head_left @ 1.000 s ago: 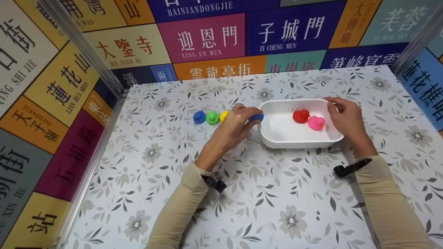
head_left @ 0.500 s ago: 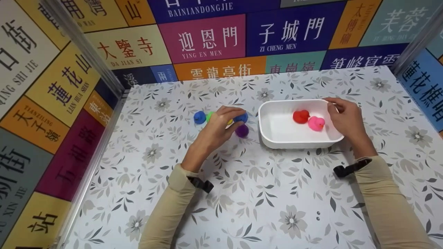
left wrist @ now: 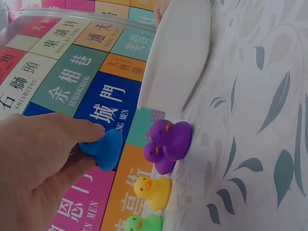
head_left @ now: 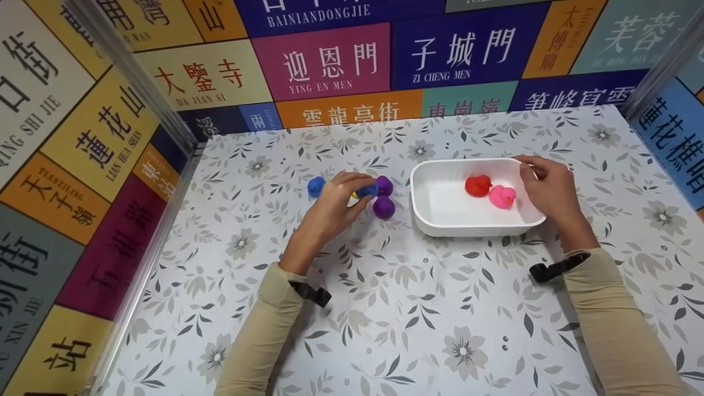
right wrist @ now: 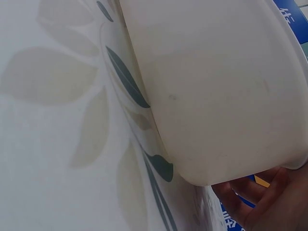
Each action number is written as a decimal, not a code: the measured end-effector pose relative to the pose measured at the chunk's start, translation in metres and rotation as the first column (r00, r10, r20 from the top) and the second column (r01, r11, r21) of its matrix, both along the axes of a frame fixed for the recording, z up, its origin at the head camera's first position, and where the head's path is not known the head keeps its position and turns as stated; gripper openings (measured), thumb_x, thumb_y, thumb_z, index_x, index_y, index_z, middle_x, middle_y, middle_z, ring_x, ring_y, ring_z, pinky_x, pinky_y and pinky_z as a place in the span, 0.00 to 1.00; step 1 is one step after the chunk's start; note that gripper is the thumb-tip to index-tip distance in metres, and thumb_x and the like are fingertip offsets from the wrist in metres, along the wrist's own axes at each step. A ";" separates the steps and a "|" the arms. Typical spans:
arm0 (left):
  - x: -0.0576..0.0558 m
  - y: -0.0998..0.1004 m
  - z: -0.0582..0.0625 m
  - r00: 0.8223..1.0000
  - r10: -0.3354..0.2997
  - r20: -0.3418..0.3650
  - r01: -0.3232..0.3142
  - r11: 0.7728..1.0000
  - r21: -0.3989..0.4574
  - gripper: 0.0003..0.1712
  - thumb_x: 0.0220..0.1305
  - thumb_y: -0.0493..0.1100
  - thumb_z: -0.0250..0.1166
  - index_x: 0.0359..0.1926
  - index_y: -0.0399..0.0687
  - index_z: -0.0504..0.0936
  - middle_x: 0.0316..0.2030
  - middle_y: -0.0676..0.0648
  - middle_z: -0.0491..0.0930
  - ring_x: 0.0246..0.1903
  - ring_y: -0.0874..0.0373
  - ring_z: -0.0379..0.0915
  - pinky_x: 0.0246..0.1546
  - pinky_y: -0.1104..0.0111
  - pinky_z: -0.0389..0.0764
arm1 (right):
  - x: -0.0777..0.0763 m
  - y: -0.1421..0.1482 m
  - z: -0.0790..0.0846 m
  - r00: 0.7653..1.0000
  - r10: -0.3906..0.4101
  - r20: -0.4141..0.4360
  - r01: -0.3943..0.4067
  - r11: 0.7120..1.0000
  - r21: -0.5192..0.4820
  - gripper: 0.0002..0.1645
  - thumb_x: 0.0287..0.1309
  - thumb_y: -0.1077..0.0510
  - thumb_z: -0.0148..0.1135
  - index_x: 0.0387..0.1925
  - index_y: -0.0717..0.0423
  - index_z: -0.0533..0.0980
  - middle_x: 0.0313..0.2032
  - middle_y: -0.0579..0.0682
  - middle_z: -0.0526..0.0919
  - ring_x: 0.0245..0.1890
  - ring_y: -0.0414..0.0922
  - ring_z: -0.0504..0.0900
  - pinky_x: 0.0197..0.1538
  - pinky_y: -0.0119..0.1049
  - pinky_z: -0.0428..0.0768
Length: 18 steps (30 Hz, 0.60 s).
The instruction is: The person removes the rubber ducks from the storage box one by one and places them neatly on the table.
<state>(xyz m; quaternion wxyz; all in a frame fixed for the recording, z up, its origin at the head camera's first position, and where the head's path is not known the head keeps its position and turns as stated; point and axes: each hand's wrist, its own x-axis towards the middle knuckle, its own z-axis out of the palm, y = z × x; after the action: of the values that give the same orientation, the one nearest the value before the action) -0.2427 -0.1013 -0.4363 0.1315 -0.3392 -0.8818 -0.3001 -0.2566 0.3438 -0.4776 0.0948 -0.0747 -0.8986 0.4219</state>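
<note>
My left hand [head_left: 330,206] pinches a blue rubber duck [head_left: 367,190] between thumb and fingers, held up above the row of ducks. The left wrist view shows this blue duck [left wrist: 107,150] at the fingertips. Below it stand a yellow duck [left wrist: 154,192], a green duck [left wrist: 144,223] and two purple ducks [left wrist: 175,138]; in the head view the hand hides the green one. My right hand [head_left: 555,187] grips the right end of a white plastic tub [head_left: 478,230]. A red duck [head_left: 477,186] and a pink duck [head_left: 502,196] lie inside it.
Another blue duck [head_left: 316,187] sits at the left end of the row. A cloth with grey leaves and flowers covers the table [head_left: 407,330]. Panels with printed characters [head_left: 324,60] wall in the back and sides.
My left hand has moved left from the tub's left rim, carrying the blue duck back over the row. Both purple ducks have come into view, the green one is now covered. My right hand stays put.
</note>
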 end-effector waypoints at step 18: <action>-0.006 -0.014 -0.023 0.986 0.003 0.169 0.012 0.996 -0.084 0.17 0.67 0.34 0.76 0.55 0.35 0.90 0.56 0.38 0.90 0.59 0.45 0.86 0.66 0.58 0.84 | -0.001 0.000 -0.001 1.000 -0.001 0.012 0.001 1.000 0.002 0.26 0.82 0.42 0.51 0.69 0.45 0.82 0.63 0.59 0.87 0.48 0.29 0.79 0.49 0.24 0.72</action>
<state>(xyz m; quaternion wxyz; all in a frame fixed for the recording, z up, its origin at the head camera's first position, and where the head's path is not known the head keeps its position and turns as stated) -0.2489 -0.1148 -0.4589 0.0412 -0.3198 -0.9009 -0.2904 -0.2572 0.3441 -0.4786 0.0897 -0.0774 -0.8995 0.4205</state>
